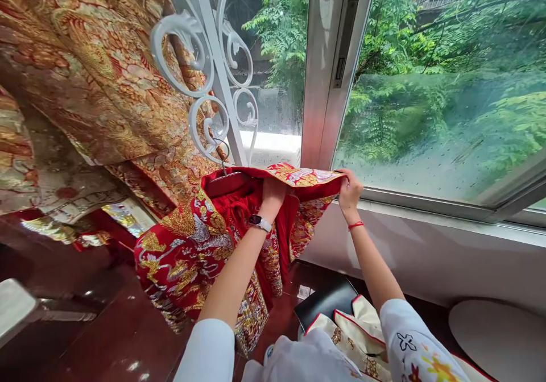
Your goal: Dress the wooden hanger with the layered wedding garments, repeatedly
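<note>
A red jacket (200, 257) with gold and silver embroidery hangs in front of me on a hanger (222, 160). The wire hook shows above the collar, close to the white scrollwork stand. My left hand (273, 194), with a watch on the wrist, reaches inside the jacket's opening; its fingers are hidden behind the raised cloth edge. At the far right end of that edge, my right hand (350, 191) pinches the fabric and stretches it toward the window. Red lining and gathered red cloth show between the two sides.
White metal scrollwork (205, 69) stands by the window frame (324, 75). Large gold-and-red embroidered garments (98, 69) hang at left. Below lie a cream cloth with red trim (362, 325) and a black flat item (326, 302). A round white surface (499, 336) is at lower right.
</note>
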Demonstrator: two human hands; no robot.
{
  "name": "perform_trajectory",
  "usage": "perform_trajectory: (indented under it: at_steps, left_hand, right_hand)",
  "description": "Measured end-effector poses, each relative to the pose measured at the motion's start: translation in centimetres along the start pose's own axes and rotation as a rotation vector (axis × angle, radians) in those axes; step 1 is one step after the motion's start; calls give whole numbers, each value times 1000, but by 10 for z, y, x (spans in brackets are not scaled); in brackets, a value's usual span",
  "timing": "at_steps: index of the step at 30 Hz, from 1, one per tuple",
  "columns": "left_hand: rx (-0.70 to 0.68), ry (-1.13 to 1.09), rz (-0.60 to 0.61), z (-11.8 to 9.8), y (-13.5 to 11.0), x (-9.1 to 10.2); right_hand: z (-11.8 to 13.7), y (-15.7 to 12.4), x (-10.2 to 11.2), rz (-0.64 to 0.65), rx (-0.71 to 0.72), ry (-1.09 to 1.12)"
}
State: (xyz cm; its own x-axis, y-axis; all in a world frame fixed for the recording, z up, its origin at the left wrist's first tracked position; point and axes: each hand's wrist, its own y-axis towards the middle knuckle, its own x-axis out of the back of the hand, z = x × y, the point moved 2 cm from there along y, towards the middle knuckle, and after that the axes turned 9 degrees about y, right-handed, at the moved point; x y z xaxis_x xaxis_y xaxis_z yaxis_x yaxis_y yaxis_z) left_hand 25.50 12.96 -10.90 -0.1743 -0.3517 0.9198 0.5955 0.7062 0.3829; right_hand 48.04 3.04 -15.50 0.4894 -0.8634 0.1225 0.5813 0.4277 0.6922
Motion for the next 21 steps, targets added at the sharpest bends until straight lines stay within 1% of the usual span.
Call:
perform_trajectory:
  at_steps: [1, 2, 3, 4, 7, 8, 9, 10, 11, 13, 14, 15, 16, 17, 19, 20, 21]
  left_hand:
    - [6, 8, -4, -2, -3, 0]
    - [1, 7, -14, -4, -6, 0]
    - [-15, -8, -31, -5, -10, -1]
    - [-36, -36, -56, -5, -13, -2]
    - [-65, -139, -116, 0, -16, -7]
    - [-64, -163, -128, 2, -15, -9]
    - [-64, -180, -138, 5, -13, -11]
    - [-63, -193, -145, 7, -10, -13]
    - [-65, -205, -152, 9, -8, -14]
    - [-64, -231, -166, 10, -4, -16]
    - [-62, -238, -168, 9, -3, -16]
    - [-63, -235, -168, 7, -4, -16]
    - [-69, -225, -170, 4, -5, -16]
    - [-79, -211, -176, 1, -8, -15]
    - [-107, -181, -194, -4, -15, -13]
    - [-119, -171, -202, -7, -18, -12]
    - [-125, -165, -206, -8, -22, -11]
  right_hand:
    - [-2, -5, 4, -80, -25, 31]
    - [-4, -17, 4, -127, -64, 44]
    - [-8, -34, 3, -124, -108, 32]
    - [-12, -55, -1, -60, -156, -12]
    - [-25, -117, -11, 295, -292, -210]
    - [-30, -129, -10, 389, -323, -257]
    - [-34, -134, -6, 450, -342, -287]
    - [-37, -132, 0, 483, -347, -304]
    - [-40, -123, 7, 498, -342, -315]
    - [-45, -94, 24, 507, -321, -350]
    - [-48, -78, 33, 473, -306, -357]
    - [-50, -64, 40, 410, -293, -340]
    - [-52, -54, 46, 321, -288, -290]
    - [-54, -47, 49, 217, -291, -208]
    - [-58, -43, 52, 40, -313, -23]
    - [-59, -43, 54, -15, -327, 47]
    - [-61, -43, 55, -19, -330, 76]
